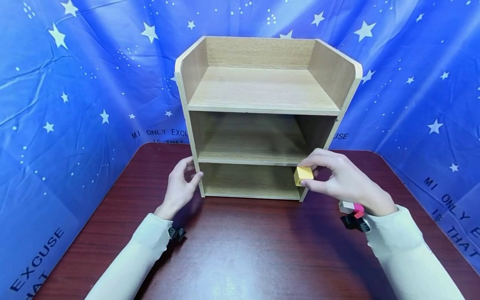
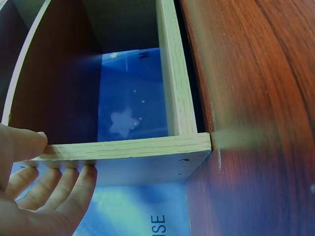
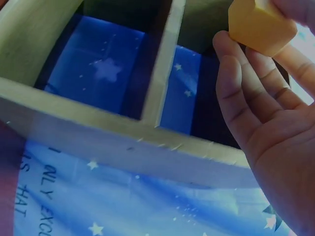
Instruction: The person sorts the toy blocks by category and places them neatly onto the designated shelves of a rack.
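Note:
A light wood-grain shelf unit [image 1: 262,160] stands on the table with its compartments facing me. My left hand [image 1: 181,185] holds the unit's left side panel [image 2: 133,149] low down, thumb at the front edge and fingers along the outer face. In front of the right side panel, my right hand [image 1: 339,177] pinches a small yellow block [image 1: 303,176] between thumb and fingers. The right wrist view shows the yellow block [image 3: 261,27] at the top, with the other fingers [image 3: 229,78] spread below it near the panel's edge.
A white block [image 1: 346,207] and a pinkish-red block [image 1: 358,210] lie on the dark red-brown table [image 1: 240,246], partly behind my right wrist. Blue cloth [image 1: 93,83] with stars and lettering hangs behind the unit and along both sides.

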A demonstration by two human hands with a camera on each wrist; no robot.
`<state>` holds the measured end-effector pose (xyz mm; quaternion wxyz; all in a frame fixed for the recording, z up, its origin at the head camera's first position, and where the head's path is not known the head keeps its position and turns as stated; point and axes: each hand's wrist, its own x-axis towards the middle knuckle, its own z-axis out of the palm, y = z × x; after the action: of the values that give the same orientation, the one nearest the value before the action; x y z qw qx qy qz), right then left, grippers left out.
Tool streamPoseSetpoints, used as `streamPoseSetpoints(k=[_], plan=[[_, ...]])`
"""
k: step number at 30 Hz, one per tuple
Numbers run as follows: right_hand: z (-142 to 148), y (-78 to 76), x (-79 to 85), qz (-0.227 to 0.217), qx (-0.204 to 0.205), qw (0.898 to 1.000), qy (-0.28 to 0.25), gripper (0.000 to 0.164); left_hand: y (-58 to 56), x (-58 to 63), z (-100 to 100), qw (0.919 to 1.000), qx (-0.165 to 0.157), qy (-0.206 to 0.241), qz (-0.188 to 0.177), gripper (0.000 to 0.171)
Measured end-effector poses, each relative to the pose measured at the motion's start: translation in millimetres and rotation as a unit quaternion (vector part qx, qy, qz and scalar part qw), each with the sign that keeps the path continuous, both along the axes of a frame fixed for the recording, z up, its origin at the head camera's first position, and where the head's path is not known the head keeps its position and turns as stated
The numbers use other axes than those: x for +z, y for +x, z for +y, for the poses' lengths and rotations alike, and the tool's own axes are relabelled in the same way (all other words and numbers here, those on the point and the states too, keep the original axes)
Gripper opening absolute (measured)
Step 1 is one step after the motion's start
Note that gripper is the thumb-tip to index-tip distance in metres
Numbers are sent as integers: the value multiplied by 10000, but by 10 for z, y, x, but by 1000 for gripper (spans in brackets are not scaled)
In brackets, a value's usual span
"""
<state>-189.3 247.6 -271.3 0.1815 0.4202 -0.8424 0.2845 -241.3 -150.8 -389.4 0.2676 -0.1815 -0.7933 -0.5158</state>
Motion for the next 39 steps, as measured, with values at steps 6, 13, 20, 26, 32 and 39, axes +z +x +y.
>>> streamPoseSetpoints(k=[6, 13, 20, 26, 32, 39], plan=[[-125, -2, 157, -143, 117, 9998, -27, 40, 2, 1, 0, 10000, 18, -23, -32, 43], [-248, -42, 315, -141, 241, 9996, -69, 38, 0, 14, 15, 10000, 63, -15, -29, 44], [-321, -85, 426, 41, 419, 9990, -141, 38, 4, 14, 18, 9999, 73, -37, -69, 44], [-394, -78, 530, 176, 382, 9990, -129, 36, -7, -8, -2, 10000, 18, -25, 12, 44], [-485, -55, 660, 309, 447, 9984, -180, 36, -9, 0, -5, 10000, 27, -71, 25, 44], [-613, -62, 823, 301, 418, 9986, -156, 34, -11, -8, -3, 10000, 26, -43, 25, 44]])
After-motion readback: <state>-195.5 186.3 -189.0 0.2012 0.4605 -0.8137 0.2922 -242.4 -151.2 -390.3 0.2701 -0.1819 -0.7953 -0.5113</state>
